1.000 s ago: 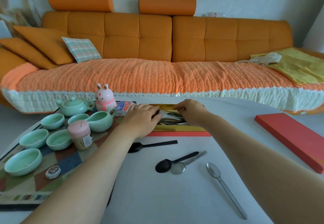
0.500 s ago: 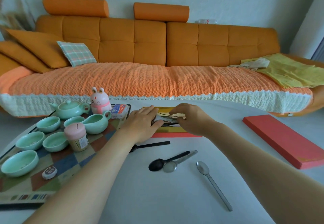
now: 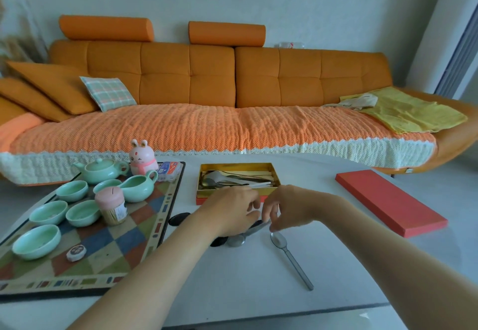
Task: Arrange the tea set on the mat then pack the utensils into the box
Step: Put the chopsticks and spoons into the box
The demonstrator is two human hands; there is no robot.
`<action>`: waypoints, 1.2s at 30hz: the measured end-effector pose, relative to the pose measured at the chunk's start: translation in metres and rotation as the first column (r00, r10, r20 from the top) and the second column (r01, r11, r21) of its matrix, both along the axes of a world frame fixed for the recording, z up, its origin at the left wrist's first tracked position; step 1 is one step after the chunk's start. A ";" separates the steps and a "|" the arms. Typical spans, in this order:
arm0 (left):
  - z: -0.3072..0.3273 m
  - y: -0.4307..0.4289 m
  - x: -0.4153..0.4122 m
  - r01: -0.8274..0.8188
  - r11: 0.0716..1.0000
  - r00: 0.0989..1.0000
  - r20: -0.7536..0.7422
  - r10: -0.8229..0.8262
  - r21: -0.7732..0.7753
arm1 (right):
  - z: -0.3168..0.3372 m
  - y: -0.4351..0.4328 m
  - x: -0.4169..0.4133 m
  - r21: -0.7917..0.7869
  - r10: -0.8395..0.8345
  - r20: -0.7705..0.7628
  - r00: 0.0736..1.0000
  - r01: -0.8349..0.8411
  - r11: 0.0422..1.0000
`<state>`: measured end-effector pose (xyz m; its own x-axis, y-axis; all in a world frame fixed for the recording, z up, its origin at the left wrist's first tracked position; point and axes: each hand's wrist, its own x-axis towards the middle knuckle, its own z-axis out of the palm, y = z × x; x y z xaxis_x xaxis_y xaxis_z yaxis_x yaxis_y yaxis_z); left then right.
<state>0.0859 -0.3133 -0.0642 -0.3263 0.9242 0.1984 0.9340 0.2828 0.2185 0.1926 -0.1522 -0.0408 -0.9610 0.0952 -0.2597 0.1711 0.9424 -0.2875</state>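
Tea set sits on the mat; box is open with utensils inside. My left hand and right hand are both over the loose spoons on the tabletop, fingers curled around the silver-handled spoon; whether either grip has closed on it, I cannot tell. I'd pinch the handle, lift level, lay it lengthwise in the box. Long spoon lies untouched.

Glazed, glossy green teacups sit on a matt woven mat; brushed metal spoon near the right grip; shiny gold-lined box; smooth white desk.
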 end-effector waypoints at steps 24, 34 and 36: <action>0.005 -0.002 -0.024 -0.384 0.858 0.778 0.620 0.103 0.340 | 0.002 -0.008 -0.020 -0.679 -0.366 -0.174 0.914 0.158 0.717; 0.000 -0.002 -0.066 -0.532 0.674 0.803 0.559 0.209 0.513 | -0.009 -0.002 -0.066 -0.718 -0.488 -0.224 0.844 0.195 0.668; -0.008 -0.003 -0.078 -0.479 0.743 0.854 0.443 0.271 0.468 | -0.015 0.005 -0.076 -0.590 -0.538 -0.285 0.793 0.297 0.751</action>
